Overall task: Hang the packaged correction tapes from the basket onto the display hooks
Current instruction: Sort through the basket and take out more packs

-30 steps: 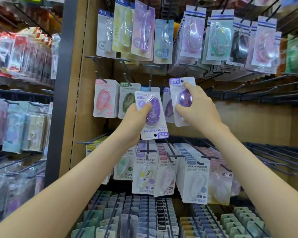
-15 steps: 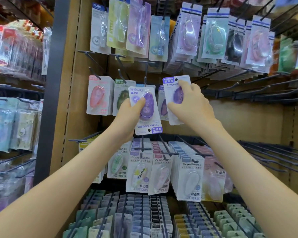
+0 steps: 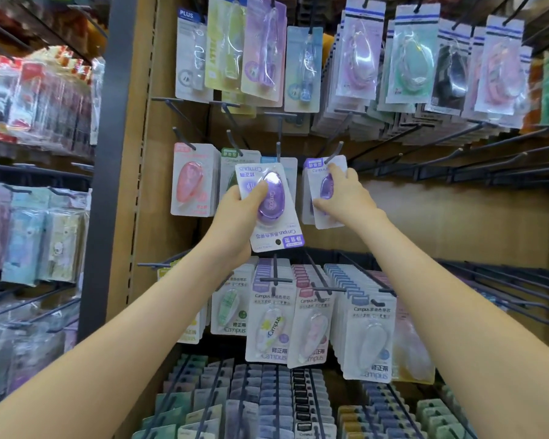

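Observation:
My left hand [image 3: 235, 213] grips an upside-down purple correction tape pack [image 3: 274, 217], thumb across its blister, in front of the middle row. My right hand [image 3: 343, 198] holds a second purple pack [image 3: 322, 188] by its lower edge, with a finger near the top, at a black display hook [image 3: 333, 155]. The hook's tip shows at the pack's top hole. Another purple pack hangs right behind it. The basket is out of sight.
A pink pack [image 3: 192, 182] and a green pack [image 3: 232, 160] hang left on the same row. Bare black hooks [image 3: 457, 153] run to the right. Fuller rows of packs [image 3: 368, 337] hang above and below. A grey upright post [image 3: 108, 153] stands left.
My right hand has moved the purple pack up and onto the hook, closer to the back panel. My left hand has stayed in place with its pack.

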Motion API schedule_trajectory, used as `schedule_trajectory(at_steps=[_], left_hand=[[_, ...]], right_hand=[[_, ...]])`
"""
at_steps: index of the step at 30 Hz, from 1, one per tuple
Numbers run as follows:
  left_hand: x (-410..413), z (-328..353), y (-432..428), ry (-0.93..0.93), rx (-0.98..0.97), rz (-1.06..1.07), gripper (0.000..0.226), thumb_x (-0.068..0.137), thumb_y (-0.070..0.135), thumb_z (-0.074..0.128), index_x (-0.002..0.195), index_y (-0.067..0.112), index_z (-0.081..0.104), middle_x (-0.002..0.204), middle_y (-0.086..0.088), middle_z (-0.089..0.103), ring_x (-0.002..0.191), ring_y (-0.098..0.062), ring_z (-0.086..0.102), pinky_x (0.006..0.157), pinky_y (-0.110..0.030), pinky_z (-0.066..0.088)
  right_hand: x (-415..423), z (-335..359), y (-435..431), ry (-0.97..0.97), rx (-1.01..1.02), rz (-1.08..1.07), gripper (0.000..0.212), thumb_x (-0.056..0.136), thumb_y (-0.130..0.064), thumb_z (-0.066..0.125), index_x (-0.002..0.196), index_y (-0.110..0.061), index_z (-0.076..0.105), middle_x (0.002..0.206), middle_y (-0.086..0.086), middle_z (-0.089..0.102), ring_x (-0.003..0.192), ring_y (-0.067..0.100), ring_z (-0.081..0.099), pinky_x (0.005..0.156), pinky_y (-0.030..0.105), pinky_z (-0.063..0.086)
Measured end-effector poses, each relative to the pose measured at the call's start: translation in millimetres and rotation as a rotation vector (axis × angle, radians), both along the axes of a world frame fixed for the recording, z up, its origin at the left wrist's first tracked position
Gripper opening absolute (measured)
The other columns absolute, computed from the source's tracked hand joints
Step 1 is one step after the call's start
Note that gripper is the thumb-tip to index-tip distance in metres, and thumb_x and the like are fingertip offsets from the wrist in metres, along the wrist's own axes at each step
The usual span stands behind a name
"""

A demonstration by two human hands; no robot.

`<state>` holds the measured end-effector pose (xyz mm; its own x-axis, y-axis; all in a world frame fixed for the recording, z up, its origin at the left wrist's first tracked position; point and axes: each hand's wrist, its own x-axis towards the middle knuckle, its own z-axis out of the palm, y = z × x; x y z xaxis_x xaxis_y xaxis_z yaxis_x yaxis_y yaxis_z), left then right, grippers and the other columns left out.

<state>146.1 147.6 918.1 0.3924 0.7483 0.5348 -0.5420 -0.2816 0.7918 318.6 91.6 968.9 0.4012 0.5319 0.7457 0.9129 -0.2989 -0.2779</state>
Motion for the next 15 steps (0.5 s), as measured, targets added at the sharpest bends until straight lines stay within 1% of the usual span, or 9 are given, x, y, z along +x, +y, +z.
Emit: schedule_trajectory(at_steps=[3, 5, 7, 9, 11, 12, 13, 14, 15], left_hand=[[-10.9, 0.8, 7.0, 0.023, 0.033, -0.006, 0.024, 0.096, 0.028, 0.060, 0.116, 0.013, 0.059, 0.106, -0.008, 0.071, 0.090, -0.024, 0.072, 0.076, -0.049, 0.059], [-17.8, 1.4, 10.3, 0.082, 0.094, 0.011, 0.017, 0.095, 0.026, 0.062, 0.106, 0.013, 0.063, 0.094, -0.006, 0.073, 0.078, -0.020, 0.072, 0.071, -0.044, 0.060], [-21.3, 0.5, 12.6, 0.166, 0.184, 0.057, 0.012, 0.093, 0.026, 0.064, 0.098, 0.015, 0.065, 0.087, -0.002, 0.072, 0.072, -0.016, 0.070, 0.064, -0.035, 0.057], [-20.2, -1.0, 14.9, 0.267, 0.373, 0.174, 0.015, 0.091, 0.029, 0.066, 0.095, 0.014, 0.066, 0.085, 0.000, 0.070, 0.075, -0.013, 0.066, 0.064, -0.029, 0.051], [-15.5, 1.2, 11.6, 0.370, 0.550, 0.224, 0.017, 0.089, 0.029, 0.068, 0.099, 0.016, 0.066, 0.091, 0.002, 0.071, 0.083, -0.011, 0.065, 0.074, -0.026, 0.050], [-13.4, 3.3, 7.6, 0.405, 0.596, 0.183, 0.017, 0.089, 0.027, 0.069, 0.103, 0.018, 0.066, 0.095, 0.003, 0.071, 0.089, -0.009, 0.067, 0.080, -0.025, 0.052], [-11.5, 5.6, 3.9, 0.428, 0.632, 0.129, 0.020, 0.088, 0.024, 0.070, 0.107, 0.019, 0.066, 0.099, 0.005, 0.072, 0.093, -0.004, 0.067, 0.084, -0.022, 0.053], [-9.9, 8.1, 1.2, 0.446, 0.664, 0.088, 0.024, 0.088, 0.021, 0.070, 0.111, 0.020, 0.065, 0.102, 0.006, 0.071, 0.096, -0.001, 0.066, 0.086, -0.020, 0.052], [-9.0, 11.0, 0.0, 0.478, 0.694, 0.065, 0.028, 0.087, 0.020, 0.071, 0.114, 0.020, 0.066, 0.105, 0.006, 0.072, 0.099, 0.000, 0.065, 0.089, -0.019, 0.051]], right_hand=[[3.5, 5.8, 14.3, 0.092, -0.062, -0.009, 0.082, 0.087, -0.037, 0.068, 0.152, -0.025, 0.018, 0.146, 0.013, 0.028, 0.127, 0.037, 0.042, 0.097, 0.045, 0.042], [-3.1, 5.0, 11.8, 0.043, -0.106, -0.086, 0.077, 0.088, -0.037, 0.065, 0.150, -0.021, 0.023, 0.147, 0.014, 0.029, 0.130, 0.036, 0.036, 0.098, 0.046, 0.041], [-17.9, -1.5, -4.7, -0.139, -0.054, -0.175, 0.056, 0.092, -0.028, 0.058, 0.141, -0.010, 0.037, 0.141, 0.016, 0.036, 0.125, 0.034, 0.038, 0.092, 0.043, 0.042], [-34.5, -11.7, -28.0, -0.389, 0.004, -0.194, 0.045, 0.091, -0.021, 0.056, 0.131, -0.005, 0.044, 0.133, 0.016, 0.043, 0.119, 0.033, 0.042, 0.089, 0.040, 0.042], [-50.3, -23.4, -47.2, -0.637, 0.005, 0.009, 0.053, 0.086, -0.018, 0.061, 0.135, -0.009, 0.043, 0.138, 0.016, 0.043, 0.124, 0.033, 0.042, 0.096, 0.040, 0.039], [-56.2, -27.4, -52.5, -0.769, -0.029, 0.137, 0.059, 0.082, -0.015, 0.062, 0.138, -0.011, 0.043, 0.142, 0.015, 0.043, 0.129, 0.033, 0.042, 0.102, 0.041, 0.035], [-57.1, -29.5, -54.4, -0.906, -0.069, 0.205, 0.064, 0.077, -0.013, 0.062, 0.138, -0.011, 0.045, 0.142, 0.015, 0.046, 0.131, 0.033, 0.043, 0.106, 0.041, 0.030], [-53.4, -30.1, -53.9, -0.995, -0.086, 0.220, 0.067, 0.072, -0.013, 0.064, 0.137, -0.010, 0.047, 0.139, 0.015, 0.052, 0.130, 0.032, 0.047, 0.108, 0.040, 0.025], [-48.4, -29.6, -54.5, -1.019, -0.116, 0.199, 0.069, 0.069, -0.013, 0.069, 0.135, -0.009, 0.049, 0.132, 0.014, 0.057, 0.127, 0.031, 0.050, 0.109, 0.038, 0.023]])
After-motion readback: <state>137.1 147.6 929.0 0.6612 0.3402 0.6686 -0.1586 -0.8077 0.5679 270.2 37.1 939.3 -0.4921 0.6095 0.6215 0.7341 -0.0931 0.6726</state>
